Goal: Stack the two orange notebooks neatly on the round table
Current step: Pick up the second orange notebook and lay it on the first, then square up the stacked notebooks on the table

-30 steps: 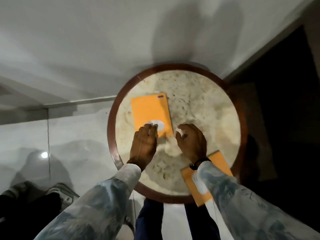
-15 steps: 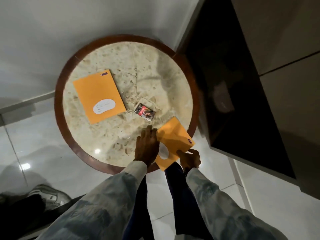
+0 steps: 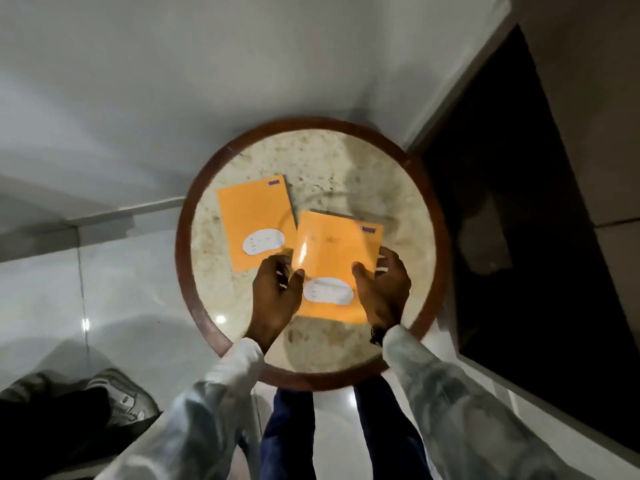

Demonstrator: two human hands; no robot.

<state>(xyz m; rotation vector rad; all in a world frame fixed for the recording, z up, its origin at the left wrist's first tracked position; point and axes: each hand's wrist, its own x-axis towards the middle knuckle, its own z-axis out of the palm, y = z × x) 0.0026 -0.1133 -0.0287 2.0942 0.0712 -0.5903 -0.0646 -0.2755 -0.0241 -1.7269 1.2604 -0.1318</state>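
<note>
One orange notebook (image 3: 254,216) with a white oval label lies flat on the left half of the round stone-topped table (image 3: 420,188). A second orange notebook (image 3: 337,251) is held above the table's middle, its left edge just over the first one's right edge. My left hand (image 3: 275,296) grips its lower left side with the thumb on the cover. My right hand (image 3: 384,289) grips its lower right side in the same way. The white label shows between my thumbs.
The table has a raised dark wooden rim (image 3: 183,251). A dark cabinet (image 3: 540,220) stands close on the right. Glossy white floor tiles lie to the left, with a shoe (image 3: 121,396) at the lower left. My legs (image 3: 287,434) stand against the table's near edge.
Both hands have lifted the second notebook from the table's near right edge and brought it beside the first. The small dark packet seen earlier on the table is out of sight.
</note>
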